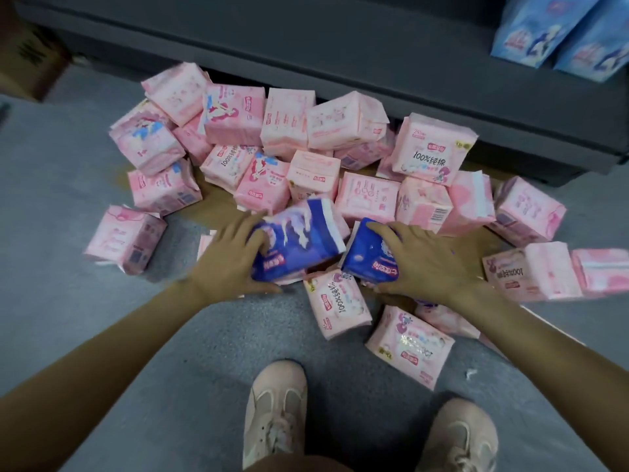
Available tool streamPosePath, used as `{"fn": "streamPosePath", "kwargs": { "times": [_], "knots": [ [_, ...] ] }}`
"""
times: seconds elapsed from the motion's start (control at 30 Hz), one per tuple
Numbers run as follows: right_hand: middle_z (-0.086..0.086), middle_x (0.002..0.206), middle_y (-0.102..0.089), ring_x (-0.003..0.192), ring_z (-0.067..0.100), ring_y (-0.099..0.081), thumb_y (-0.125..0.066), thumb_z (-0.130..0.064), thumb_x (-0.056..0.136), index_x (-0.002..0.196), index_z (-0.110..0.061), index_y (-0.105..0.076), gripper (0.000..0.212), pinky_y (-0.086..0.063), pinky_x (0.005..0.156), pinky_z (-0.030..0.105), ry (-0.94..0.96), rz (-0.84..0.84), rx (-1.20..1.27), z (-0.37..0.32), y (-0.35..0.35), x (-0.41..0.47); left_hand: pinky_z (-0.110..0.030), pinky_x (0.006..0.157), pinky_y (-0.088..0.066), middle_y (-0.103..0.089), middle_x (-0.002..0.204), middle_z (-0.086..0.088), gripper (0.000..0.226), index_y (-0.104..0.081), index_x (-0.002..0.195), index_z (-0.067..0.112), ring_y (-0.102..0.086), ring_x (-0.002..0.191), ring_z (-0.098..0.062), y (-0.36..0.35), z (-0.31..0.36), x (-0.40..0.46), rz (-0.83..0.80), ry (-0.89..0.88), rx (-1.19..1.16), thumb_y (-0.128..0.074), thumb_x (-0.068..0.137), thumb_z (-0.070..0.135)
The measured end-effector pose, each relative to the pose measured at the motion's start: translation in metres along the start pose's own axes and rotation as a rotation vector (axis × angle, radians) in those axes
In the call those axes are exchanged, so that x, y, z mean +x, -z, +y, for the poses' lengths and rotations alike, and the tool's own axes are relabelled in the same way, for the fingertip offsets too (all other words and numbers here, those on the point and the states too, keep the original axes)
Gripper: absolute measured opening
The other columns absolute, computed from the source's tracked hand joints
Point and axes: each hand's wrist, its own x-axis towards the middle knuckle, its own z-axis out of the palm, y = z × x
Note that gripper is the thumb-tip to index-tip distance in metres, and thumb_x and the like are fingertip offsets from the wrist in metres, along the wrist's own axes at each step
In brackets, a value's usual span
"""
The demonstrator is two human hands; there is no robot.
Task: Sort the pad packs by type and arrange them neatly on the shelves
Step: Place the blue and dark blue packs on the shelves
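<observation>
A heap of several pink pad packs lies on the floor before a dark grey shelf unit. Two dark blue pad packs sit at the heap's near edge. My left hand grips the left blue pack, which is tilted, fingers over its left end. My right hand grips the right blue pack, fingers over its top and thumb at its lower edge. Two light blue packs stand on the shelf at the upper right.
Grey carpet covers the floor, with brown cardboard flat under the heap. My two pale pink shoes stand at the bottom. A cardboard box sits at the far left beside the shelf unit.
</observation>
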Motion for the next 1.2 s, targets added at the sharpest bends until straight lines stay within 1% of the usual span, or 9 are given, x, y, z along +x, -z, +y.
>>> {"fn": "streamPosePath", "kwargs": {
  "times": [0.1,0.2,0.3,0.47,0.57,0.7,0.93,1.1,1.2],
  "knots": [
    [0.012,0.130,-0.045,0.107,0.029,-0.052,-0.062,-0.067,0.075,0.150,-0.027,0.000,0.105,-0.046,0.082,0.036,-0.099,0.044,0.042,0.005,0.003,0.006,-0.030,0.069,-0.037,-0.054,0.108,-0.004,0.058,-0.043,0.087,0.019,-0.054,0.092,-0.028,-0.009,0.008,-0.004,0.029,0.117,-0.186,-0.049,0.072,0.075],
    [0.018,0.128,-0.037,0.082,0.029,-0.057,-0.041,-0.078,0.076,0.148,-0.043,0.008,0.094,-0.051,0.064,0.034,-0.200,0.048,0.114,0.008,0.012,0.006,-0.029,0.068,-0.037,-0.052,0.103,0.007,0.065,-0.041,0.099,0.024,-0.054,0.092,-0.020,-0.004,0.009,0.002,0.032,0.253,-0.308,-0.068,0.062,0.070],
    [0.019,0.143,-0.022,0.095,0.033,-0.060,-0.024,-0.080,0.072,0.148,-0.043,-0.002,0.087,-0.053,0.075,0.036,-0.221,-0.074,0.080,0.008,0.012,0.007,-0.037,0.084,-0.049,-0.054,0.125,0.000,0.104,-0.031,0.134,0.023,-0.054,0.112,-0.021,-0.002,0.012,0.011,-0.072,0.387,-0.373,-0.083,0.052,0.060],
    [0.010,0.140,-0.032,0.120,0.028,-0.046,-0.050,-0.077,0.074,0.145,-0.033,-0.022,0.088,-0.044,0.086,0.036,-0.135,-0.180,0.015,0.026,0.013,0.006,-0.039,0.098,-0.041,-0.047,0.138,-0.005,0.129,-0.010,0.150,0.030,-0.043,0.126,-0.024,-0.002,0.017,0.020,-0.231,0.384,-0.263,-0.066,0.047,0.083],
    [0.003,0.127,-0.050,0.113,0.021,-0.050,-0.053,-0.079,0.070,0.140,-0.031,-0.031,0.088,-0.043,0.083,0.032,-0.092,-0.169,-0.049,0.034,0.015,0.008,-0.035,0.101,-0.039,-0.047,0.139,-0.001,0.121,-0.013,0.149,0.030,-0.042,0.125,-0.020,-0.006,0.017,0.020,-0.226,0.329,-0.370,-0.063,0.052,0.083],
    [-0.001,0.121,-0.060,0.102,0.016,-0.058,-0.062,-0.074,0.068,0.135,-0.029,-0.032,0.086,-0.049,0.083,0.033,-0.114,-0.223,0.221,0.037,0.011,0.011,-0.036,0.095,-0.048,-0.052,0.134,0.005,0.110,-0.021,0.144,0.034,-0.053,0.115,-0.011,-0.009,0.019,0.019,-0.203,0.365,-0.595,-0.084,0.057,0.057],
    [0.006,0.127,-0.049,0.111,0.023,-0.053,-0.072,-0.067,0.063,0.145,-0.027,-0.020,0.104,-0.042,0.080,0.031,-0.098,-0.181,0.338,0.025,0.010,0.023,-0.033,0.089,-0.049,-0.046,0.136,0.005,0.110,-0.018,0.142,0.039,-0.052,0.116,-0.009,-0.002,0.024,0.018,-0.198,0.377,-0.641,-0.062,0.052,0.083],
    [0.000,0.104,-0.051,0.095,0.012,-0.052,-0.078,-0.047,0.069,0.114,-0.020,-0.051,0.059,-0.040,0.070,0.023,-0.110,-0.038,0.463,0.030,0.028,0.005,-0.032,0.088,-0.050,-0.048,0.135,0.000,0.102,-0.019,0.145,0.035,-0.056,0.111,-0.012,0.029,0.026,0.024,-0.179,0.284,-0.585,-0.050,0.059,0.080],
    [-0.005,0.103,-0.061,0.085,0.001,-0.057,-0.081,-0.046,0.063,0.107,-0.024,-0.053,0.056,-0.043,0.067,0.017,-0.121,0.109,0.612,0.047,0.054,-0.010,-0.025,0.095,-0.044,-0.048,0.136,0.004,0.089,-0.022,0.144,0.032,-0.052,0.116,-0.005,0.069,0.025,0.040,-0.040,0.188,-0.548,-0.055,0.071,0.071]
  ]
}}
